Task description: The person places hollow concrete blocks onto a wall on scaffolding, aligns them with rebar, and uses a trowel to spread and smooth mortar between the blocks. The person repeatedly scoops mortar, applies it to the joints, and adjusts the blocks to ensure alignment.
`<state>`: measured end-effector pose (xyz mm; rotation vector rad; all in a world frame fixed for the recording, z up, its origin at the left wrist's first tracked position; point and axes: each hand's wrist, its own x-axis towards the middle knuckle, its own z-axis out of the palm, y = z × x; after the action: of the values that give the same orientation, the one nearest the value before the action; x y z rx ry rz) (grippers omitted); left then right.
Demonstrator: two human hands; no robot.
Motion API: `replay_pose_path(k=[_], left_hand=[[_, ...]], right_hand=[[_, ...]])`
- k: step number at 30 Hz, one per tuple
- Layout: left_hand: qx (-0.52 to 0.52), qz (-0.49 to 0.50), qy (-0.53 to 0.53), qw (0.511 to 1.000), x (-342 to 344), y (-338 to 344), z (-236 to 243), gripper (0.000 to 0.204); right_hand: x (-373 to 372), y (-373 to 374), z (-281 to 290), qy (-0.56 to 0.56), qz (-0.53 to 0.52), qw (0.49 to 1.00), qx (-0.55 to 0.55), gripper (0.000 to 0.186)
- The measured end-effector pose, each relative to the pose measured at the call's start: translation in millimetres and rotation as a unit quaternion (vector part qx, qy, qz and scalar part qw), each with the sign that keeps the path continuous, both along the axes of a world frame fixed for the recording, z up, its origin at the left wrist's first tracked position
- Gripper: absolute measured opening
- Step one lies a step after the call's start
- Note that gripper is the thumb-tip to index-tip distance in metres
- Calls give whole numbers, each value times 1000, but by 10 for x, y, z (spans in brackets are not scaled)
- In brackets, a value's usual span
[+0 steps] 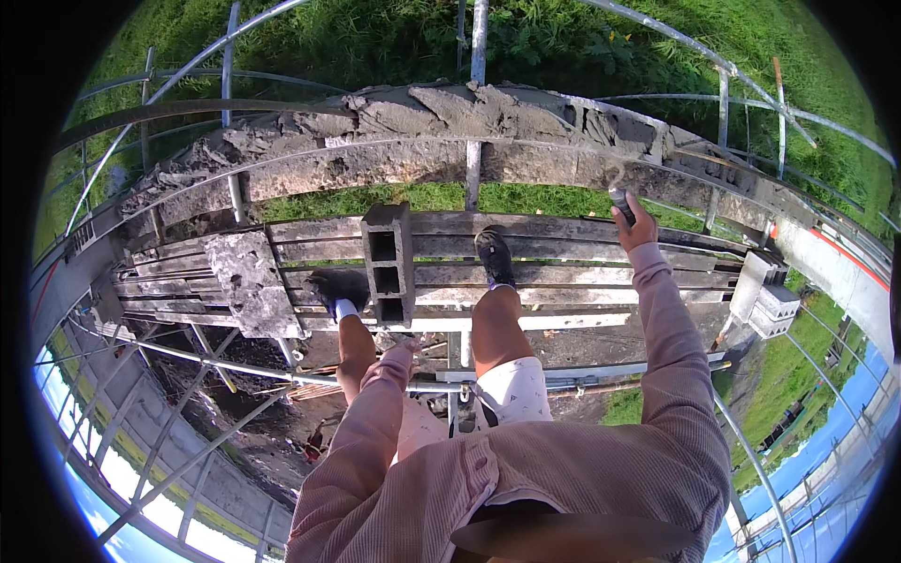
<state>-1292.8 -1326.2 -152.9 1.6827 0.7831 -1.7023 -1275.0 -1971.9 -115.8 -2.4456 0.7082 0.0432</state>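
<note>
My right hand point(640, 228) is wrapped round the dark handle of a trowel point(619, 197), stretched out toward the wall. The trowel's blade is hard to make out against the wall behind it. Wet grey mortar point(422, 111) lies in rough ridges along the top of the curved wall point(375, 167). My left hand point(402, 355) hangs low by my left knee, its fingers loosely apart with nothing visible in them. A hollow concrete block point(388, 263) stands on the planks between my feet, its openings facing up.
I stand on a scaffold of wooden planks point(563, 251) with gaps between them. A mortar-stained board point(251, 281) lies at the left. More concrete blocks point(771, 310) sit at the right end. Metal scaffold poles point(479, 42) surround me, with grass point(394, 47) beyond the wall.
</note>
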Motion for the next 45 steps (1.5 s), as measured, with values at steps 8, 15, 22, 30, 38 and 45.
replay_pose_path(k=[8,15,22,30,38,45], left_hand=[[125,83,49,987,191,-193,216,23],[87,230,116,962,316,-178,653,35],[-62,263,19,963,565,190,585,36],[-100,656,-15,748,847,1336,194,47],[37,649,66,757,2002,2097,47,23],[83,626,7,775,2138,2703,-649,19]], right_hand=[[102,1239,-68,332,198,922,2,51],[827,2382,-224,312,264,888,210,62],[1826,4239,-350,341,363,862,89,68],[2204,6416,-774,414,344,834,121,53],[1813,7106,2,373,360,801,298,42],[1543,6014,-558,375,13,822,428,24]])
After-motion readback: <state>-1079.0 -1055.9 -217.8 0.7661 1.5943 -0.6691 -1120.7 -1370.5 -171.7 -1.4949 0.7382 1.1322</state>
